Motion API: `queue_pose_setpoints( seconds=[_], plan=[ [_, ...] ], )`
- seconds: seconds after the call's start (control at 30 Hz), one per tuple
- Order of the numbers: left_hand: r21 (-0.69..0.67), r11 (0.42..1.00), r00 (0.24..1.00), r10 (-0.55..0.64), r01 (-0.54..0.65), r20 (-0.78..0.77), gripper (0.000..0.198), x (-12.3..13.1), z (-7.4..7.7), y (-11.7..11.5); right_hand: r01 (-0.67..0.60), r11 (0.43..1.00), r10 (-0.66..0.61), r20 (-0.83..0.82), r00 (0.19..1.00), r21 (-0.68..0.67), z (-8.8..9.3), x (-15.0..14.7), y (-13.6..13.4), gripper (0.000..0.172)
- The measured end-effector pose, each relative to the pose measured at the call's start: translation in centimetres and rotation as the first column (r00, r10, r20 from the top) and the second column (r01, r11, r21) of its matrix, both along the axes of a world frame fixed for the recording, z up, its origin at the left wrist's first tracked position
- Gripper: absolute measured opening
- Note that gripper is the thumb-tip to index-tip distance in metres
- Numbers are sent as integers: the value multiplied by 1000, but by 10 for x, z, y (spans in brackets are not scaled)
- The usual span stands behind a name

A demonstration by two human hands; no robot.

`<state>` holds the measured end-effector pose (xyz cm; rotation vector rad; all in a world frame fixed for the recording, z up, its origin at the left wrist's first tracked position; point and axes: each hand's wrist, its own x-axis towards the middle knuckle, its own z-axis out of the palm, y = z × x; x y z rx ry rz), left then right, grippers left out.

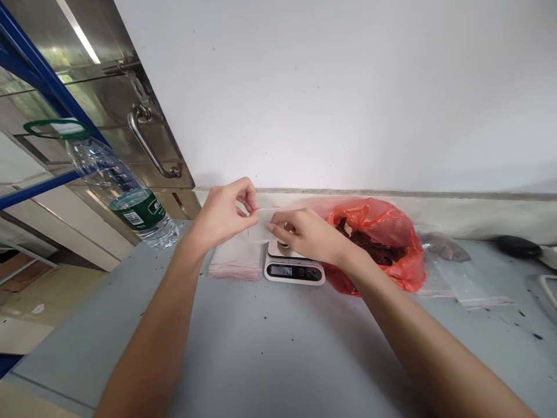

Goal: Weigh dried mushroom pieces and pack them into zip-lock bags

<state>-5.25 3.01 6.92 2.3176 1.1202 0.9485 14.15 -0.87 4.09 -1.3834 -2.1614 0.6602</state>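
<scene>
My left hand [226, 212] pinches the upper edge of a small clear zip bag [262, 223] with a thin red line near its mouth. The fingers of my right hand [304, 232] are bent and close on the bag's other side, above a digital kitchen scale [295, 271]. Something dark and pale, partly hidden by those fingers, rests on the scale's plate. Left of the scale lies a stack of zip bags [237, 264] with red-lined edges. To the right stands an open red plastic bag [378, 217] holding dark brown dried pieces [378, 249].
A large water bottle [134, 203] with a green handle stands at the table's left end, beside a blue rack [39, 69]. Filled and flat clear bags [461, 278] lie at right, near a black object [517, 247]. The white wall [331, 104] borders the grey table [243, 348].
</scene>
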Motion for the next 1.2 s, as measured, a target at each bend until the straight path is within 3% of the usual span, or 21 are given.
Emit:
queue_pose_setpoints(
  seconds=[0.07,0.13,0.17,0.27,0.33,0.43,0.53,0.63,0.7,0.77,0.93,1.2],
  plan=[
    [36,999,1000,-8,8,-12,9,2,1,-2,117,993,-116,-36,993,32,0,-2,2,20],
    [58,996,996,-59,63,-67,17,3,2,-4,217,974,-206,-154,966,57,1,-2,4,30],
    [56,992,989,-102,109,-110,32,3,2,-5,238,970,-219,-219,951,60,2,-1,5,31],
    [-14,974,943,-221,224,-248,105,5,0,-4,163,985,-137,-338,931,50,7,4,3,17],
    [-76,967,920,-255,243,-298,124,6,-2,-3,86,996,-68,-350,934,36,11,7,1,10],
    [-106,975,922,-222,198,-319,105,6,-4,0,18,1000,-26,-375,927,-24,12,13,1,4],
    [-85,993,926,-103,77,-363,91,-1,-1,5,184,982,-184,-403,896,-41,7,19,9,15],
    [-116,993,891,-31,-25,-453,95,-12,1,11,376,925,-379,-211,901,-53,-1,24,21,10],
    [-159,984,852,-11,-85,-524,98,-19,1,14,369,922,-377,-62,924,-116,-8,26,27,11],
    [-184,974,822,5,-134,-569,100,-22,-1,16,336,927,-343,-13,939,-167,-13,27,32,16],
    [-208,972,820,-26,-114,-572,97,-16,-4,15,347,925,-349,12,937,-158,-19,31,38,19],
    [-203,974,820,-36,-99,-571,91,-11,-4,14,377,921,-381,-36,924,-95,-15,46,36,16]
  ],
)
